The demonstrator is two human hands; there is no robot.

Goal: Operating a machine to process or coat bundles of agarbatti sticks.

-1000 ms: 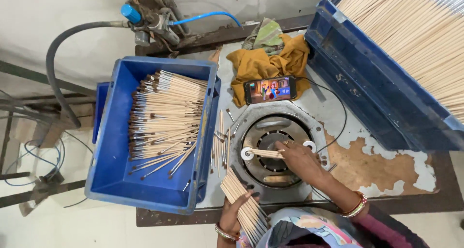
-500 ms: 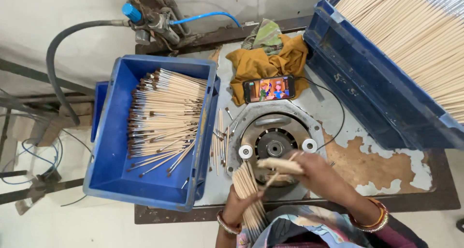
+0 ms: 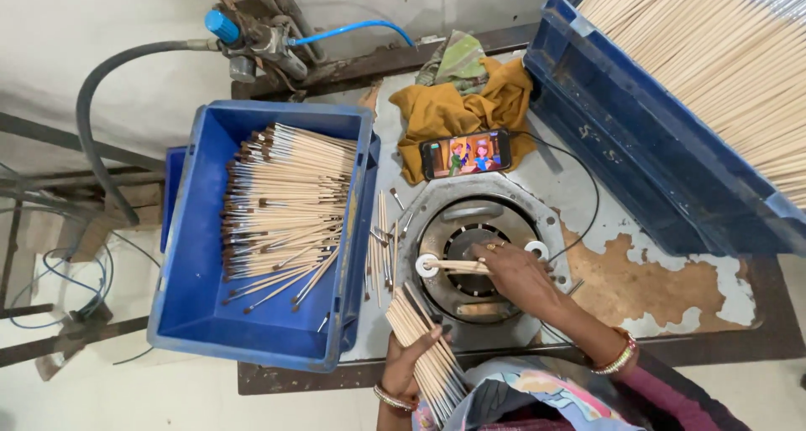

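My right hand [image 3: 516, 273] rests over the round metal machine [image 3: 478, 255] and pinches one thin wooden stick [image 3: 453, 266] that lies across its middle, its end at a white roller [image 3: 426, 266]. My left hand [image 3: 409, 360] grips a bundle of bare wooden sticks [image 3: 424, 347] near the table's front edge, fanned toward the machine. A second white roller [image 3: 536, 250] sits on the machine's right side.
A blue crate [image 3: 197, 313] on the left holds several dark-tipped sticks [image 3: 281, 208]. A larger blue bin [image 3: 638, 154] of bare sticks stands at the right. A phone [image 3: 466, 155] leans on a mustard cloth [image 3: 453, 112]. Loose sticks [image 3: 382, 246] lie beside the machine. A hose [image 3: 92, 137] runs at left.
My right hand went back to the bundle, took a stick, and has returned to the machine's middle with it. The left hand's bundle shifted slightly.
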